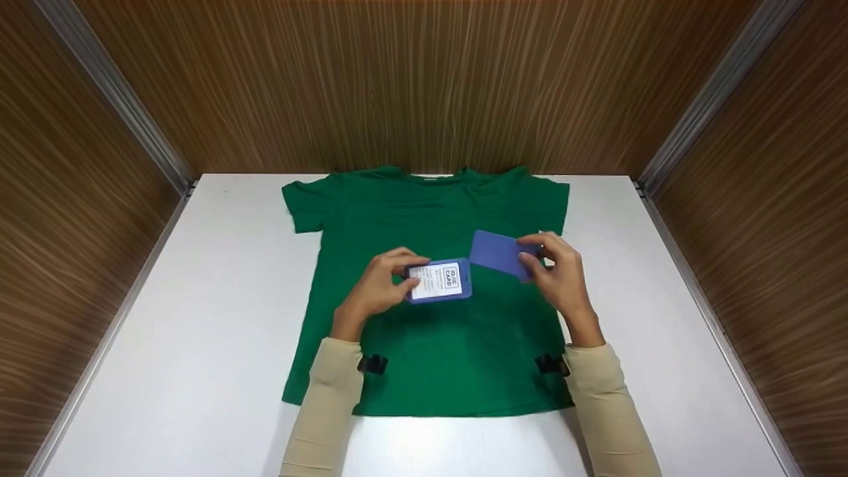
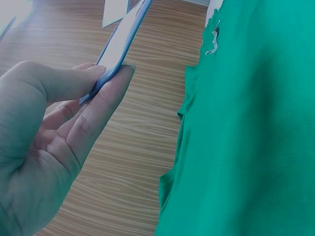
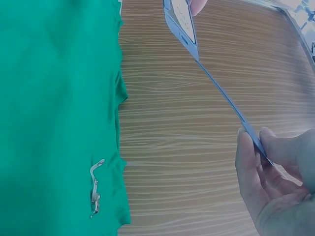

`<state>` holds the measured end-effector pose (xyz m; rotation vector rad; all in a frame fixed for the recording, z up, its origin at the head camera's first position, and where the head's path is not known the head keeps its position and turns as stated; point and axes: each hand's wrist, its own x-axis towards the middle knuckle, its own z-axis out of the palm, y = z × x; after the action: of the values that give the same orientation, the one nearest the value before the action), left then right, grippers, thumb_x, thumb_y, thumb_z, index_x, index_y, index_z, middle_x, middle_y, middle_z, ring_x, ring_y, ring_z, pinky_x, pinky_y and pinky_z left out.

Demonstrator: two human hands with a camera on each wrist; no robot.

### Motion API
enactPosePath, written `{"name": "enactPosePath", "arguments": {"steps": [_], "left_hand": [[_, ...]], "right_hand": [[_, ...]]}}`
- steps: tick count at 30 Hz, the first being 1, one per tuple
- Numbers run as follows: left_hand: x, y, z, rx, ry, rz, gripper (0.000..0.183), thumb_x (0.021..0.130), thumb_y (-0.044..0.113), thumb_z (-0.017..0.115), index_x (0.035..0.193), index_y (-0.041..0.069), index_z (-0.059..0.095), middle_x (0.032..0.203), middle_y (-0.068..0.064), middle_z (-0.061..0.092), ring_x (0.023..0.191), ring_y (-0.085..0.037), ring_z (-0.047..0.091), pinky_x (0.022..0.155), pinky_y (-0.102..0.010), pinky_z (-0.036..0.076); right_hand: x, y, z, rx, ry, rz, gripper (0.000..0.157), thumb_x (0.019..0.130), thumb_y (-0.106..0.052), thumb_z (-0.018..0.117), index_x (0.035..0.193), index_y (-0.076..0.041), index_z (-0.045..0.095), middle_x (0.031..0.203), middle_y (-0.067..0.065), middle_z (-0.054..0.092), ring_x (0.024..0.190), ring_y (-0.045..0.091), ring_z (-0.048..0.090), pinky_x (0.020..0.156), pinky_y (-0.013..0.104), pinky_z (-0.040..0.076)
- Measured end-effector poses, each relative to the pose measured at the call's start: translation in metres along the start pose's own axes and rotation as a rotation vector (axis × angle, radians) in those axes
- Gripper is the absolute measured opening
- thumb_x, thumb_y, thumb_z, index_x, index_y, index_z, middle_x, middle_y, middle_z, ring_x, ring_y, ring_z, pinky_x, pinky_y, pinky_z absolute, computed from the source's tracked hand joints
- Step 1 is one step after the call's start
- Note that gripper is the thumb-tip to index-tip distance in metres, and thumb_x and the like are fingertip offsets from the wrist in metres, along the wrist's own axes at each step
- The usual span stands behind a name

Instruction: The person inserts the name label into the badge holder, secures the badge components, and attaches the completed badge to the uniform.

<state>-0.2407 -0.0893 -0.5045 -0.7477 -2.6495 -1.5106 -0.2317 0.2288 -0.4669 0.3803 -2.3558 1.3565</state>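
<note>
Between thumb and fingers, my left hand [image 1: 376,285] pinches a blue ID card holder [image 1: 437,281] by its left end. A white printed card [image 1: 434,281] lies in its frame, face up in the head view. My right hand [image 1: 560,275] pinches a flat blue rectangular panel [image 1: 497,253] at its right end, tilted beside the holder. Their near ends come close together; whether they touch I cannot tell. Edge-on, the panel [image 3: 221,91] shows as a thin strip in the right wrist view. Both are held above a green T-shirt [image 1: 430,358].
The T-shirt lies spread out on a white table [image 1: 199,298], collar towards the back. Brown wood-grain panels [image 1: 424,86] stand at the back and both sides, with metal strips [image 1: 722,93] at the corners. Dark wrist mounts [image 1: 374,364] sit on both wrists.
</note>
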Motion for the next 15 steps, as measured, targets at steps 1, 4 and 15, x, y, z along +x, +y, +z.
{"name": "enactPosePath", "arguments": {"steps": [1,4,15], "left_hand": [[0.000,0.000,0.000,-0.001,0.001,-0.001,0.033,0.098,0.005,0.068,0.130,0.010,0.072,0.125,-0.008,0.066,0.111,-0.023,0.062,0.100,-0.045,0.056],[0.000,-0.001,0.000,-0.004,0.004,0.000,0.033,0.098,0.005,0.068,0.130,0.010,0.072,0.125,-0.008,0.066,0.112,-0.023,0.062,0.101,-0.045,0.056],[0.001,-0.003,0.000,-0.009,0.009,0.030,0.033,0.097,0.002,0.069,0.130,0.005,0.071,0.124,-0.011,0.067,0.110,-0.024,0.063,0.098,-0.045,0.057]], "right_hand": [[0.000,-0.004,-0.001,0.004,0.001,-0.002,0.019,0.094,0.008,0.067,0.112,0.009,0.071,0.113,0.028,0.068,0.090,0.037,0.071,0.066,0.006,0.052],[-0.002,-0.018,-0.004,0.004,0.001,-0.016,0.018,0.094,0.010,0.066,0.111,0.010,0.071,0.112,0.028,0.068,0.087,0.032,0.070,0.067,0.007,0.052],[-0.006,-0.028,-0.005,0.001,-0.025,-0.048,0.017,0.093,0.010,0.067,0.110,0.010,0.071,0.108,0.026,0.069,0.082,0.017,0.066,0.067,0.008,0.052]]}}
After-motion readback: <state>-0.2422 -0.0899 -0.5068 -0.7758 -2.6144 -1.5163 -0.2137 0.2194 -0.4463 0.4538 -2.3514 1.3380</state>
